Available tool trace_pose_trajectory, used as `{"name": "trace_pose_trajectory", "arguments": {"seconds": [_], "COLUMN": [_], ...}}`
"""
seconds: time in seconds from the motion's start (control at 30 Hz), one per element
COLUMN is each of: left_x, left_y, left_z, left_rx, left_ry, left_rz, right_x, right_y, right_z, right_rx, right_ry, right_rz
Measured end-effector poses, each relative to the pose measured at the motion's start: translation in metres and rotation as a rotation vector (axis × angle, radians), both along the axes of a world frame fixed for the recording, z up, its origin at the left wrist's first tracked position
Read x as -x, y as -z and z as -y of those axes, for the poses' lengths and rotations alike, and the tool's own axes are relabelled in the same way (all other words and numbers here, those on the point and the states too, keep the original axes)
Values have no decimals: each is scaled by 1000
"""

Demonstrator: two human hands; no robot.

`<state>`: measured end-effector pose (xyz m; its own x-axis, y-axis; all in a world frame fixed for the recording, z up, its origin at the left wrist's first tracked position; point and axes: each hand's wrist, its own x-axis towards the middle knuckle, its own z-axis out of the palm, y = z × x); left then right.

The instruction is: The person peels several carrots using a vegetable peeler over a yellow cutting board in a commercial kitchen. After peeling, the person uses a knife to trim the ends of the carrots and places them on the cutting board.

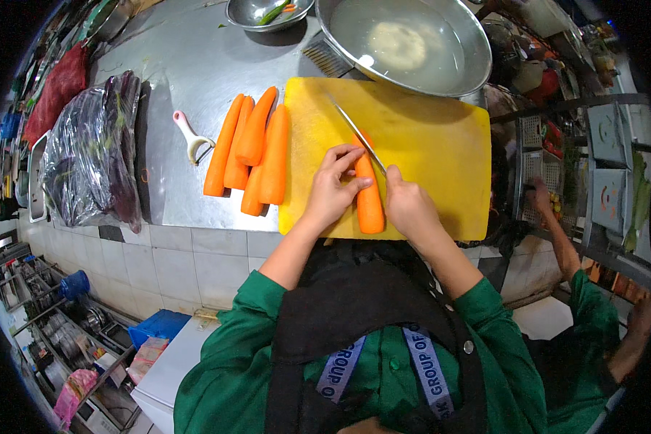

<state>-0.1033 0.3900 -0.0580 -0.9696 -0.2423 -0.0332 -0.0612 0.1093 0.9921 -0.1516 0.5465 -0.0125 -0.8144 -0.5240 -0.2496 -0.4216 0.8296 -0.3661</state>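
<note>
A peeled carrot [369, 202] lies lengthwise on the yellow cutting board [441, 152]. My left hand [334, 184] grips it from the left side, fingers bent over its upper part and thumb on its near half. In my right hand [411, 206] is the handle of a knife [360, 134]; the blade slants up and left across the carrot's far end. Whether the edge has entered the carrot I cannot tell. Left of the board, several more peeled carrots [254, 137] lie in a pile on the steel table [173, 87]. A white peeler [191, 137] rests beside them.
A large metal basin [477, 69] of water holding a pale round thing stands behind the board. A smaller bowl [267, 25] with vegetables is beyond. Bagged eggplants [90, 152] lie at the left. Another person's arm [557, 231] reaches toward crates [539, 159] on the right.
</note>
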Motion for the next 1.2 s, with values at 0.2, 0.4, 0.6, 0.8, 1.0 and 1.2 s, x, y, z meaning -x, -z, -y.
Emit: {"name": "trace_pose_trajectory", "arguments": {"seconds": [0.2,0.4,0.6,0.8,1.0,1.2], "left_x": [1,1,0,-1,-2,1], "left_y": [0,0,0,8,11,4], "left_z": [-2,-4,-6,-8,-9,-10], "left_rx": [36,58,72,31,30,61], "left_ry": [-19,-46,-66,-100,-110,-101], "left_rz": [-53,-51,-61,-87,-74,-109], "right_x": [-2,-12,7,-9,-14,2], "right_y": [-22,-46,2,-31,-26,0], "right_z": [-8,-11,9,-14,-15,-7], "right_rx": [-34,-211,4,-87,-91,33], "right_ry": [-18,26,-27,-8,4,-29], "right_rz": [41,163,49,141,192,90]}}
